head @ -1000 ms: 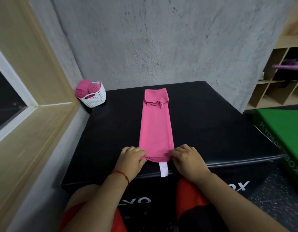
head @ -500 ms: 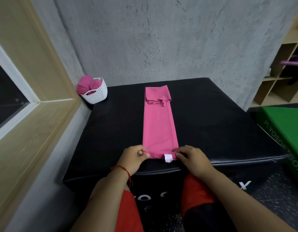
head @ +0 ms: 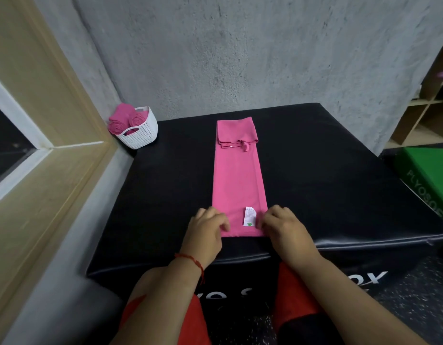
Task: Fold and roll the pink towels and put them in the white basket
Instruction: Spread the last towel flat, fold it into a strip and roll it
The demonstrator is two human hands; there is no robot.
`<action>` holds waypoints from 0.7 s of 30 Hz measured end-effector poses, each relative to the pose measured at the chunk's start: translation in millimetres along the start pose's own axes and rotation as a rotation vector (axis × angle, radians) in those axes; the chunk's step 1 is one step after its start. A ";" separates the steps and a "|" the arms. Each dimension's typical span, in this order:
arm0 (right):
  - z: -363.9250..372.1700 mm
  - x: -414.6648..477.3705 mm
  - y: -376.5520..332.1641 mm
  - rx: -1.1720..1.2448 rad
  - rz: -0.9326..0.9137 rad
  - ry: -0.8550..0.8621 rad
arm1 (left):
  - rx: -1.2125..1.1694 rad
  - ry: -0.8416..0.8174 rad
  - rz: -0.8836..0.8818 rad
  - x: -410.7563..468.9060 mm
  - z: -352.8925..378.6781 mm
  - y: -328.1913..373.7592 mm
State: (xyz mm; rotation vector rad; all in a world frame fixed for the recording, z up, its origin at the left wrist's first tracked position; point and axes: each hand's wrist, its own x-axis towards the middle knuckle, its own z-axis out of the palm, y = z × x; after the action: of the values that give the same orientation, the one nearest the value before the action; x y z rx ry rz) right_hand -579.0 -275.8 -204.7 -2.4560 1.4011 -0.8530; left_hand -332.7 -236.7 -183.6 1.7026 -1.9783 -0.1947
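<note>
Against the grey concrete wall (head: 240, 58), a black padded box (head: 339, 185) carries a long pink towel (head: 239, 183) down its middle. Left hand (head: 205, 232) and right hand (head: 285, 230) grip its near folded end with curled fingers (head: 222, 223). The white basket (head: 144, 134) sits far left

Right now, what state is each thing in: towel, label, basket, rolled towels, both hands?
Pink towel: long folded strip, flat on the black box, near end turned over.
Care label: face up on that turned end.
White basket: holds rolled towels.
Left hand: grips the towel's near left corner.
Right hand: grips its near right corner.
</note>
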 end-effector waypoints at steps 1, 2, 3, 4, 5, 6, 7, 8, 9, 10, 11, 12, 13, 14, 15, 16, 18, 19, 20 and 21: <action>2.1 -0.2 0.3 -0.015 -0.059 -0.028 | -0.012 -0.023 0.019 -0.8 -0.3 0.0; 3.4 -0.6 1.0 -0.012 -0.088 -0.046 | -0.025 -0.035 0.013 -1.3 -0.5 -1.6; 3.7 -1.2 2.6 0.008 -0.091 -0.051 | -0.034 -0.043 -0.009 -1.7 -1.9 -2.5; 2.3 -2.1 3.8 0.036 -0.078 -0.052 | -0.042 -0.057 -0.043 -2.1 -3.9 -3.7; 0.5 -3.7 5.3 0.064 -0.065 -0.057 | -0.056 -0.079 -0.068 -3.6 -6.6 -4.7; -1.8 -5.7 5.6 0.077 -0.064 -0.073 | -0.071 -0.099 -0.070 -5.6 -9.1 -5.8; -3.5 -6.9 5.7 0.074 -0.071 -0.094 | -0.079 -0.116 -0.049 -7.7 -11.5 -7.2; -4.4 -7.1 5.4 0.061 -0.076 -0.116 | -0.078 -0.133 -0.023 -8.9 -12.9 -8.4; -3.9 -7.0 5.6 0.047 -0.079 -0.126 | -0.075 -0.150 -0.008 -10.0 -13.6 -9.1; -2.9 -6.4 5.9 0.039 -0.075 -0.127 | -0.077 -0.158 -0.007 -10.0 -12.5 -10.0; -1.1 -5.7 6.7 0.036 -0.070 -0.115 | -0.083 -0.158 -0.015 -9.4 -10.9 -10.6; 0.2 -5.0 7.5 0.033 -0.066 -0.104 | -0.094 -0.149 -0.028 -8.4 -9.2 -10.9; 1.8 -4.6 8.2 0.025 -0.064 -0.094 | -0.102 -0.135 -0.040 -7.9 -8.0 -10.9; 3.4 -3.4 8.4 0.017 -0.061 -0.087 | -0.108 -0.120 -0.049 -7.2 -7.0 -11.8; 4.3 -4.0 9.6 0.009 -0.057 -0.076 | -0.114 -0.112 -0.055 -7.0 -5.1 -12.1; 5.3 -3.2 9.9 0.002 -0.054 -0.066 | -0.119 -0.098 -0.065 -6.2 -3.8 -12.7; 7.5 -1.4 9.1 -0.027 -0.039 -0.046 | -0.116 -0.063 -0.104 -4.9 -1.2 -14.0; 8.0 -0.3 8.1 -0.044 -0.019 -0.038 | -0.109 -0.046 -0.131 -4.1 -0.7 -13.9; 8.2 0.9 6.9 -0.063 0.005 -0.031 | -0.107 -0.029 -0.159 -2.9 -0.7 -13.8; 8.5 1.5 5.8 -0.078 0.030 -0.025 | -0.110 -0.012 -0.186 -1.6 -1.1 -14.0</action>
State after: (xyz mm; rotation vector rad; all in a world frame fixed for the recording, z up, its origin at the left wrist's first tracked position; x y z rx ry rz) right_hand -577.8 -281.1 -213.6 -2.4870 1.4858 -0.7720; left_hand -319.8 -237.6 -189.2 1.8159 -1.7827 -0.3737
